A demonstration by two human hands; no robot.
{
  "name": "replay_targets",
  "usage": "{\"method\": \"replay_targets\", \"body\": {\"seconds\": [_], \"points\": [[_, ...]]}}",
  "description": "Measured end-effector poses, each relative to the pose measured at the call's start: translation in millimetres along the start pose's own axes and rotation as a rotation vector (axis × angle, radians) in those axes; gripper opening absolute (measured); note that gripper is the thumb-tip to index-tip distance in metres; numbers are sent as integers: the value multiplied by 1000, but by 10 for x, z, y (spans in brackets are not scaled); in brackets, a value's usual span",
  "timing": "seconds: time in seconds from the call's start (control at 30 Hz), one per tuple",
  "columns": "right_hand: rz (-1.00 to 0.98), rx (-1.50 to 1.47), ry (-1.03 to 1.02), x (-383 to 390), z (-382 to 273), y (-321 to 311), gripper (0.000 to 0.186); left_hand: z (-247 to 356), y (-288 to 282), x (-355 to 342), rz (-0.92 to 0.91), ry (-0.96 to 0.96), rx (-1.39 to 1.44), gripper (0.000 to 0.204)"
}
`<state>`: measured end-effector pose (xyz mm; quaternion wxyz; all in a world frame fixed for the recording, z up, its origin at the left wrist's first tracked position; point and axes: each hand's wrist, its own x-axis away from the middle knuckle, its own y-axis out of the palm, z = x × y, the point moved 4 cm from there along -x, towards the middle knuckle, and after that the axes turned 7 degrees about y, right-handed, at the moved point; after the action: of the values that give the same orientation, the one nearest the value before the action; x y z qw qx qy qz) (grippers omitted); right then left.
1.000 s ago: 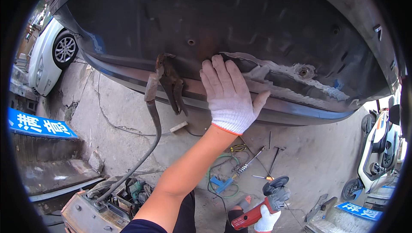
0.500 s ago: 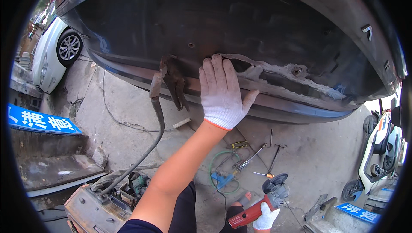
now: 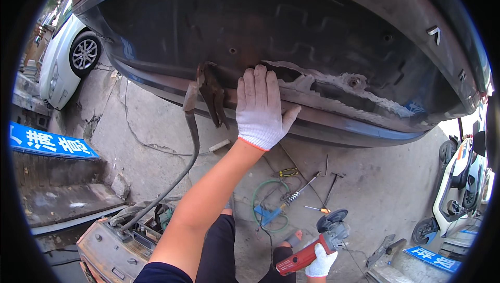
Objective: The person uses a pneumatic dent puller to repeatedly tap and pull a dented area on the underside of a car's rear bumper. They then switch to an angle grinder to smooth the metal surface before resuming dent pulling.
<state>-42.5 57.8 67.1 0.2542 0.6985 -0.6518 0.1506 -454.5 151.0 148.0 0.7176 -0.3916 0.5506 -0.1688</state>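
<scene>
My left hand [image 3: 260, 108], in a white knit glove with greyish fingers, lies flat on the lower part of a dark car panel [image 3: 234, 17], fingers together and thumb spread. Just right of it runs a torn, ground-bare strip of metal [image 3: 354, 82] around a hole. To its left a rusty clamp [image 3: 211, 95] on a thick cable [image 3: 194, 137] grips the panel's edge. Low on the right, my gloved right hand [image 3: 322, 265] holds a red angle grinder [image 3: 302, 260] by its body, the disc pointing up and away. Whether the disc spins cannot be told.
On the concrete lie a spring-handled hammer [image 3: 299, 194], pliers [image 3: 288, 172], a screwdriver [image 3: 317, 209], a green hose [image 3: 253, 199] and cords. A boxy machine [image 3: 114, 251] stands at lower left. A white car [image 3: 62, 64] and a scooter [image 3: 450, 189] stand at the sides.
My left hand has slid a little left along the panel, toward the clamp. The right hand keeps the angle grinder in nearly the same place. The whole view has shifted slightly.
</scene>
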Motion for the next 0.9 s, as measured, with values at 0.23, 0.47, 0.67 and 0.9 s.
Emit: {"method": "replay_targets", "body": {"seconds": [0.23, 0.47, 0.67, 0.9], "points": [[-23, 60, 48, 28, 97, -144, 50, -19, -204, -138, -50, 169, 78, 86], [-69, 60, 77, 70, 1, 287, 46, 57, -422, 266, -219, 258, 357, 70], [-113, 140, -12, -274, -24, 681, 46, 556, -731, 2325, -635, -352, 1090, 49], [-235, 253, 6, -192, -257, 1216, 44, 1317, -1097, 2965, -1091, -760, 1436, 87]]}}
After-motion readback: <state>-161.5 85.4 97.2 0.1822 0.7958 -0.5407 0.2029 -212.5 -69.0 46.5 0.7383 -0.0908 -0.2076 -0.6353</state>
